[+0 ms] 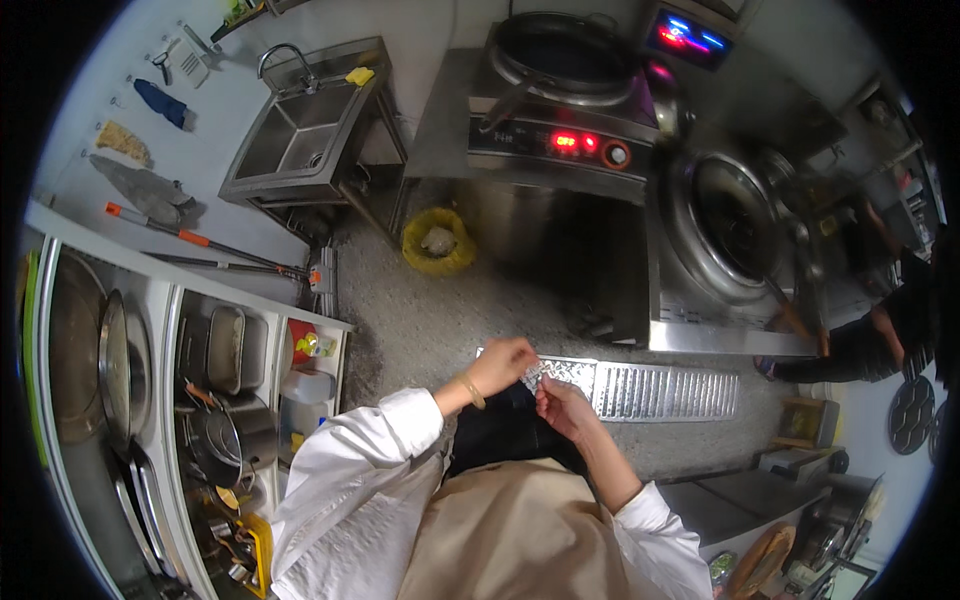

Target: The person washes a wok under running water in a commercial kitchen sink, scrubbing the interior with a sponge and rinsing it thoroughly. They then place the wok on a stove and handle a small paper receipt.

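Note:
My left hand, with a bangle at the wrist, is raised in front of the beige apron. Close beside it on the right is my right hand, its fingers bent and the thumb near the left fingertips. Something small and pale may be between the two hands, but it blends with the patterned metal floor plate behind them, so I cannot tell whether either hand holds anything. Beyond the hands, a metal drain grate runs along the floor to the right.
A steel sink stands at the upper left, near a yellow-lined waste bin. A wok sits on a cooker. Shelves of pots are at the left. Another person stands at the far right.

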{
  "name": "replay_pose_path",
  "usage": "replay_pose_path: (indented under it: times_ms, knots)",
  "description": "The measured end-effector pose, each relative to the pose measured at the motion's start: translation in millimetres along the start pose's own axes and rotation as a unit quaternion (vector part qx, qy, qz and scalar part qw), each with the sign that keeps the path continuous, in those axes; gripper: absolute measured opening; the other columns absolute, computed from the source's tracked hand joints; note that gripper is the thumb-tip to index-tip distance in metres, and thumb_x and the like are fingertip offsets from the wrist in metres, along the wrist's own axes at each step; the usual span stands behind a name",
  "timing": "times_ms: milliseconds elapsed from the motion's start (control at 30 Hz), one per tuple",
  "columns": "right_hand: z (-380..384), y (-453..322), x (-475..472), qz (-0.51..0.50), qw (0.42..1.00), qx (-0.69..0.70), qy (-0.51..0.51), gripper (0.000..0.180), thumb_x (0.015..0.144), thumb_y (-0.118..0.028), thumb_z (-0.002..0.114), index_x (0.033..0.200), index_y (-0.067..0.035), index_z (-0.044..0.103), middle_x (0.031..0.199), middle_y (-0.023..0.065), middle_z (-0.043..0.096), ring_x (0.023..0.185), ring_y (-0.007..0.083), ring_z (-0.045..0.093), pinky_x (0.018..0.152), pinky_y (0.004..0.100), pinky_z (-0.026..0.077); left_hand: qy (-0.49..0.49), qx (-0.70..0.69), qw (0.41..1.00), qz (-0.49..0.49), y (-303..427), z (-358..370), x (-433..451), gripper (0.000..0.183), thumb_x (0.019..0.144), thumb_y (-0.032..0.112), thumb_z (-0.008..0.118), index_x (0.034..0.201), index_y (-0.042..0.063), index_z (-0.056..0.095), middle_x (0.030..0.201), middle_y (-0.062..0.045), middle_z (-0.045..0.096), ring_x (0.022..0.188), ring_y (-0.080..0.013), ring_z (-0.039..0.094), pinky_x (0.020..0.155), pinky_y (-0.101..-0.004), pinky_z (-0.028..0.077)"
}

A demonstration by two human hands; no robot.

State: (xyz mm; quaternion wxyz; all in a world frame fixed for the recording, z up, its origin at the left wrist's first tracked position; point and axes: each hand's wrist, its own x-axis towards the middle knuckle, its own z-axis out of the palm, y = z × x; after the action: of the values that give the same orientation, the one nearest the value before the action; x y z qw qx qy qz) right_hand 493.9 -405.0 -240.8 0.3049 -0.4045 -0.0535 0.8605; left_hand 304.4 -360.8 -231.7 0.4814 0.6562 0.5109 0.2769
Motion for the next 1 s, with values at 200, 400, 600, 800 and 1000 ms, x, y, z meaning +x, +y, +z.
replay_pose_path:
  times_ms: [200, 400, 600, 800, 1000]
  knots:
    - [16, -3, 29, 0.017, 0.992, 0.076, 0.097, 0.012, 0.088, -0.017, 0.058, 0.084, -0.005, 0.057, 0.074, 0.0021, 0.06, 0.069, 0.0118, 0.056, 0.062, 0.0242, 0.045, 0.194, -0.411, 0.849, -0.271, -296, -89, 99, 0.012, 0.086, 0.017, 0.06, 0.097, 0.011, 0.058, 0.083, 0.0, 0.062, 0.069, -0.0138, 0.059, 0.061, -0.0264, 0.051]
    - [-33, -21, 5, -0.029, 0.97, 0.164, 0.178, 0.013, 0.09, -0.018, 0.055, 0.085, -0.008, 0.058, 0.074, 0.0028, 0.062, 0.065, 0.0126, 0.058, 0.061, 0.025, 0.046, 0.384, -0.336, 0.856, -0.079, -372, -139, 178, 0.029, 0.086, 0.021, 0.056, 0.113, 0.014, 0.047, 0.106, -0.001, 0.05, 0.094, -0.0161, 0.05, 0.078, -0.0301, 0.045]
    - [-80, -92, -48, -0.159, 0.927, -0.124, 0.316, 0.025, 0.088, -0.014, 0.056, 0.11, -0.002, 0.056, 0.095, 0.0087, 0.064, 0.079, 0.0156, 0.062, 0.069, 0.026, 0.05, 0.241, -0.519, 0.794, -0.207, -376, -130, 180, 0.061, 0.09, 0.044, 0.046, 0.141, 0.017, 0.027, 0.147, -0.005, 0.025, 0.133, -0.0254, 0.026, 0.104, -0.038, 0.028]
    - [-219, -261, -113, -0.328, 0.572, -0.517, 0.546, 0.036, 0.088, -0.024, 0.058, 0.115, -0.001, 0.056, 0.105, 0.0153, 0.063, 0.096, 0.027, 0.06, 0.083, 0.0349, 0.047, -0.126, -0.517, 0.81, -0.245, -314, -16, 176, 0.019, 0.088, 0.024, 0.052, 0.098, 0.009, 0.06, 0.098, -0.005, 0.062, 0.071, -0.0171, 0.06, 0.057, -0.0235, 0.046]
    - [-342, -435, -161, -0.153, 0.259, -0.729, 0.614, 0.067, 0.083, -0.048, 0.054, 0.13, -0.003, 0.041, 0.124, 0.0163, 0.051, 0.116, 0.032, 0.047, 0.094, 0.0421, 0.038, -0.235, -0.371, 0.853, -0.282, -57, 110, 201, 0.035, 0.091, 0.023, 0.053, 0.123, 0.007, 0.049, 0.117, -0.011, 0.057, 0.104, -0.0234, 0.058, 0.09, -0.0332, 0.046]
